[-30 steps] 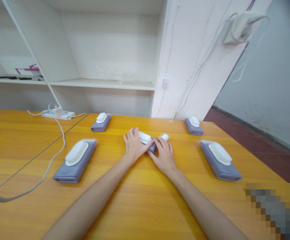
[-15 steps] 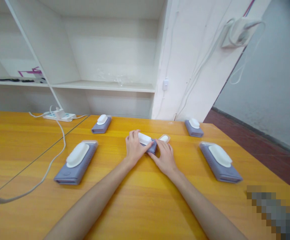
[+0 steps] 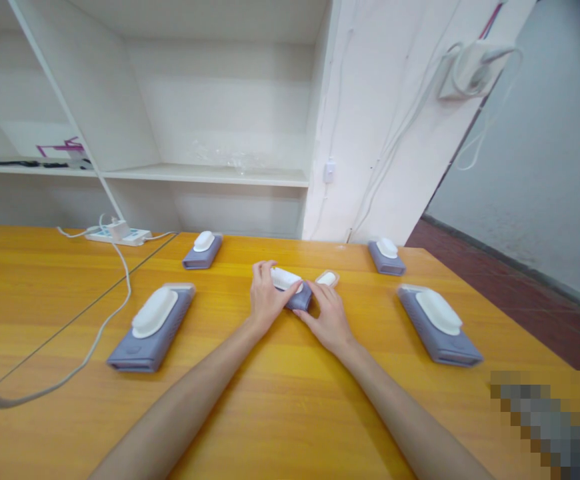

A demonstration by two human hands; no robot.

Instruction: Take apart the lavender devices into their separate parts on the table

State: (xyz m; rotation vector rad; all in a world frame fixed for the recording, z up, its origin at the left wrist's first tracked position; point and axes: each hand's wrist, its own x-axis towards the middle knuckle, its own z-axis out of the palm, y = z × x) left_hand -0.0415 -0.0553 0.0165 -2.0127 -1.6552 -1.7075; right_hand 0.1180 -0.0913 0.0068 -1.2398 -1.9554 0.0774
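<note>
In the middle of the wooden table, a small grey-purple flat case (image 3: pixel 300 301) with a raised white oval piece (image 3: pixel 286 279) on top lies between my hands. My left hand (image 3: pixel 266 297) is closed round its left end, the thumb laid across toward the white piece. At the right end, my right hand (image 3: pixel 329 313) pinches the case between thumb and fingers. Just beyond my right fingers lies a flat clear-edged piece with a white oval centre (image 3: pixel 327 279). My fingers hide part of the case.
Similar cases with white oval tops stand at the near left (image 3: pixel 151 330), far left (image 3: pixel 203 251), far right (image 3: pixel 387 257) and near right (image 3: pixel 440 327). A power strip (image 3: pixel 119 233) with a white cable (image 3: pixel 113 313) lies on the left. White shelves (image 3: pixel 210 175) rise behind the table.
The case between my hands has shifted slightly left, and more of the clear-edged white piece shows beside my right fingers. Both hands keep their hold.
</note>
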